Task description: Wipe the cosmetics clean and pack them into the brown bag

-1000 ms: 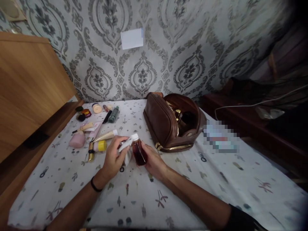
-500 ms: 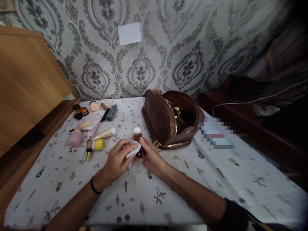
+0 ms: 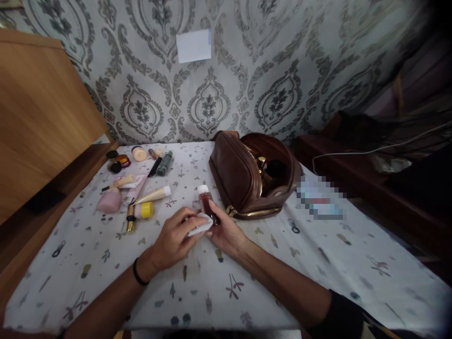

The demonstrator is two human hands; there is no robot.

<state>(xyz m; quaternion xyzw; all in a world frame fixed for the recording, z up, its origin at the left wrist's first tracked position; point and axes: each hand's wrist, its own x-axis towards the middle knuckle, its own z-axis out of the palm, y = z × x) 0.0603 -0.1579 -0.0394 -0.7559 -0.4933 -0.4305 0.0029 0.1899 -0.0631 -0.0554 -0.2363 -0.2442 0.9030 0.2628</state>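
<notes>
Across the printed tablecloth, an unzipped brown leather toiletry bag is sitting at two o'clock from the hands; untouched loose cosmetics are lying toward ten. The left hand is pinching a white pad, seemingly against a white-capped bottle of dark reddish liquid, which the right hand is gripping at eight o'clock from the bag. Wiping looks underway, unfinished. Inside the bag, a gold-capped item is showing; deeper contents are hiding in shadow.
</notes>
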